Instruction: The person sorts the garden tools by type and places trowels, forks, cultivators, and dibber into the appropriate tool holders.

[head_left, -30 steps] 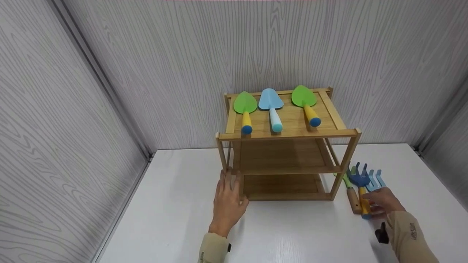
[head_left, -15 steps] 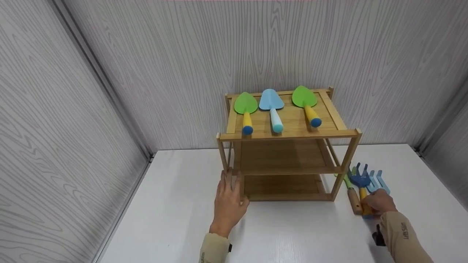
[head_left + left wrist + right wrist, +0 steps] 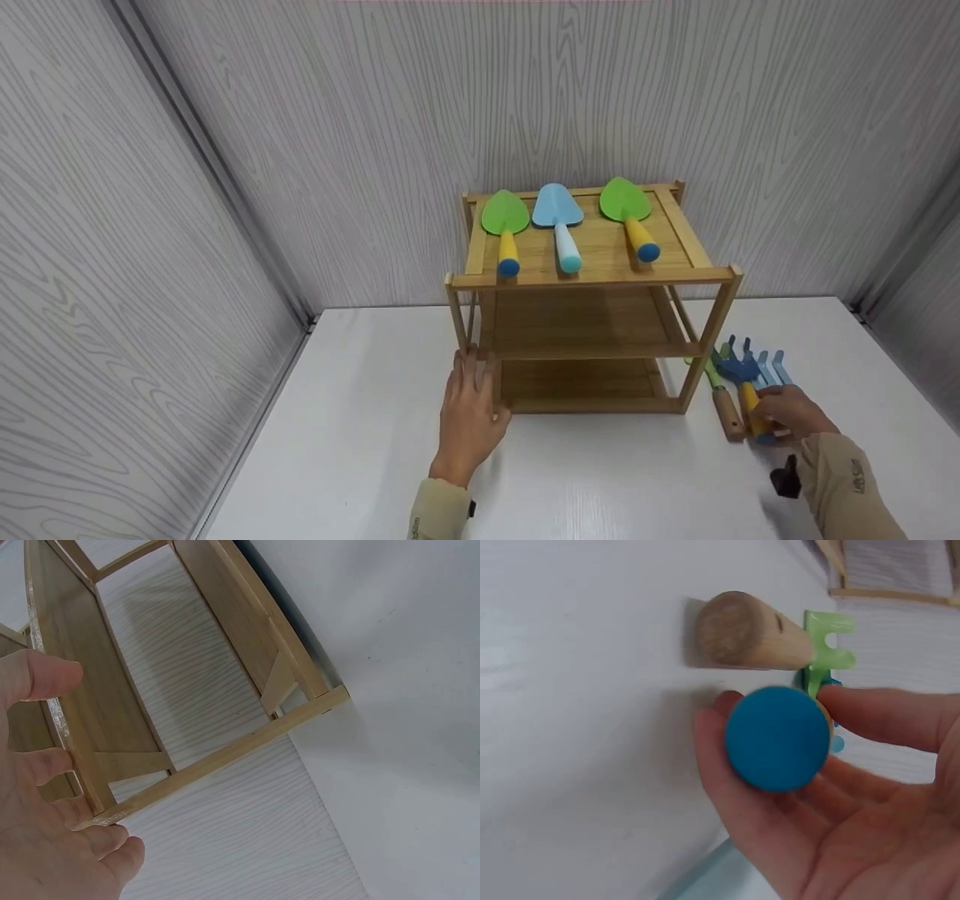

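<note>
Here, white tabletop (image 3: 600,480), grained walls (image 3: 360,150); right fingers (image 3: 739,802) round blue rake (image 3: 747,395), left fingers (image 3: 467,375) apart.

My rake (image 3: 738,368) is dark blue, its handle (image 3: 749,396) yellow and blue-ended; my sleeves (image 3: 851,484) are beige, the walls (image 3: 360,150) grey with wavy grain.

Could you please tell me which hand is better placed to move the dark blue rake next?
Likely the right hand: it grips the rake by its yellow handle, while the left hand rests against the shelf.
</note>
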Available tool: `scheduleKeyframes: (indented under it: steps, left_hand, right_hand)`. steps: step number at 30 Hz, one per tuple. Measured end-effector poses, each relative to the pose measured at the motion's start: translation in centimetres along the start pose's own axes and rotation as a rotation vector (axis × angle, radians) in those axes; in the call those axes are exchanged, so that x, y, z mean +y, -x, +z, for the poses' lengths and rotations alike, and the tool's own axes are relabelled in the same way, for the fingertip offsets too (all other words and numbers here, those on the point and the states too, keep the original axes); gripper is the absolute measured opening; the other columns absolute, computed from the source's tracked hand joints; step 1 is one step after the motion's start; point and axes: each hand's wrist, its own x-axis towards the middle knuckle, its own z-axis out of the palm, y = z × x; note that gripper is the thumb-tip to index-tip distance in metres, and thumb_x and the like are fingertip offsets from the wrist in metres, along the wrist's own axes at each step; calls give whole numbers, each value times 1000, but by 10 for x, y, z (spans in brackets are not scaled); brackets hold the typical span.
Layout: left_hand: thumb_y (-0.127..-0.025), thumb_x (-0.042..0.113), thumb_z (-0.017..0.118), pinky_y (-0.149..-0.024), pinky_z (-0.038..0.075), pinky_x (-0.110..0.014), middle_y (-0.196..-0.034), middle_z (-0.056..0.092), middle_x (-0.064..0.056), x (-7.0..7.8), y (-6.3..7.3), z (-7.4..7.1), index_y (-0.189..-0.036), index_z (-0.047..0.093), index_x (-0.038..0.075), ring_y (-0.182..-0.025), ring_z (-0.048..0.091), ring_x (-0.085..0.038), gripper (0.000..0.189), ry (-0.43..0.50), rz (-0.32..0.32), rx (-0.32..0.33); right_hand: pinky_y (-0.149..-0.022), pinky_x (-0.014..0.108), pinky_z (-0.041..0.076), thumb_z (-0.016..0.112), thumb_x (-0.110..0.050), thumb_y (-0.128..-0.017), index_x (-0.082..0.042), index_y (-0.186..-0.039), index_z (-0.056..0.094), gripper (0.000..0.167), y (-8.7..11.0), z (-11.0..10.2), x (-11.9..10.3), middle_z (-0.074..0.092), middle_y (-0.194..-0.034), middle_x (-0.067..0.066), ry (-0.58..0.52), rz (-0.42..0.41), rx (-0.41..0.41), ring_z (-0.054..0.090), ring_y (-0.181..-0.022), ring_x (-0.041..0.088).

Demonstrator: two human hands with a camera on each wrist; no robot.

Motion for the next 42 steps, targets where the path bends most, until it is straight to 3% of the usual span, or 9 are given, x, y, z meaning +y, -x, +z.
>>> scheduleKeyframes:
  steps: [2,6,12,22,29,42]
  left_hand:
    - [-79,8,76,-113,35,-53,-154,35,-25,0,0,1,-148,46,2,-144,31,-47,75,-3,2,5]
    - [-80,9,75,-113,35,-52,-155,34,-25,0,0,1,-148,46,2,-144,30,-47,74,-5,0,3]
    - [-81,9,74,-113,35,-53,-155,34,-26,0,0,2,-148,47,1,-144,31,-48,73,2,0,8]
    - [-81,11,75,-112,36,-53,-152,37,-27,-1,-1,3,-147,47,0,-142,33,-49,71,-5,28,38]
    - [-81,9,74,-112,36,-54,-151,38,-27,-2,-1,2,-147,48,1,-142,33,-50,71,-2,28,44]
    - [-85,14,71,-115,30,-56,-155,35,-26,1,-1,0,-150,44,2,-146,28,-48,72,-1,-30,-20]
  right_hand:
    - [-96,52,49,58,-2,-90,14,-153,12,80,3,-1,-1,27,-136,40,-39,2,-43,39,-118,46]
    - [-96,50,50,56,3,-89,10,-155,5,84,8,-3,-2,21,-138,41,-60,-16,-83,36,-118,46]
    - [-89,44,54,55,5,-90,10,-155,3,83,11,-6,-1,27,-133,39,-56,-59,-85,44,-110,38]
    - [-86,48,56,60,7,-89,13,-154,2,88,23,-9,-8,32,-132,43,-11,-163,-69,54,-95,27]
    - [-99,69,40,62,4,-90,11,-155,2,89,28,-3,-8,16,-146,48,1,-151,-63,47,-116,46]
    - [-95,68,45,64,1,-86,9,-155,5,91,36,8,3,19,-146,47,7,-137,-35,41,-121,53]
